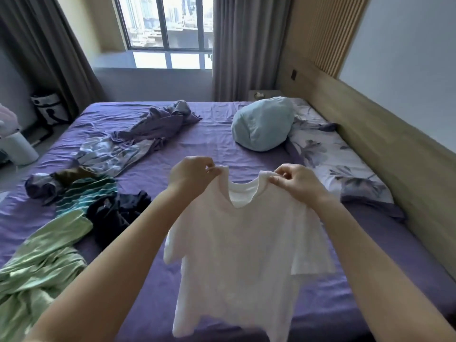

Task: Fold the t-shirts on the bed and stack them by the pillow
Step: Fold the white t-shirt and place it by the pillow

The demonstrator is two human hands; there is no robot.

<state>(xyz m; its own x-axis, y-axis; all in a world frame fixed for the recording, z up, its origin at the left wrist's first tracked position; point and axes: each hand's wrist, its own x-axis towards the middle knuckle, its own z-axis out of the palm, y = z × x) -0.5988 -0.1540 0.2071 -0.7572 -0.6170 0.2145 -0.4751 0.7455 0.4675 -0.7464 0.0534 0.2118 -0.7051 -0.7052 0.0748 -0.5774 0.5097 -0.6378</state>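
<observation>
A white t-shirt (237, 255) hangs in the air over the purple bed (222, 141), held up by its shoulders. My left hand (190, 174) pinches the left shoulder seam beside the collar. My right hand (293, 181) pinches the right shoulder seam. The shirt's body and short sleeves droop toward me. A loose pile of clothes lies on the left of the bed: a green garment (42, 262), a dark navy one (116, 213), a teal striped one (86, 193). A flowered pillow (338, 166) lies flat along the headboard at right.
A light blue cushion (261, 124) stands beside the flowered pillow. A crumpled purple and flowered sheet (138, 139) lies across the far left of the bed. The wooden headboard (385, 149) runs along the right. A window and grey curtains (241, 45) are beyond the bed.
</observation>
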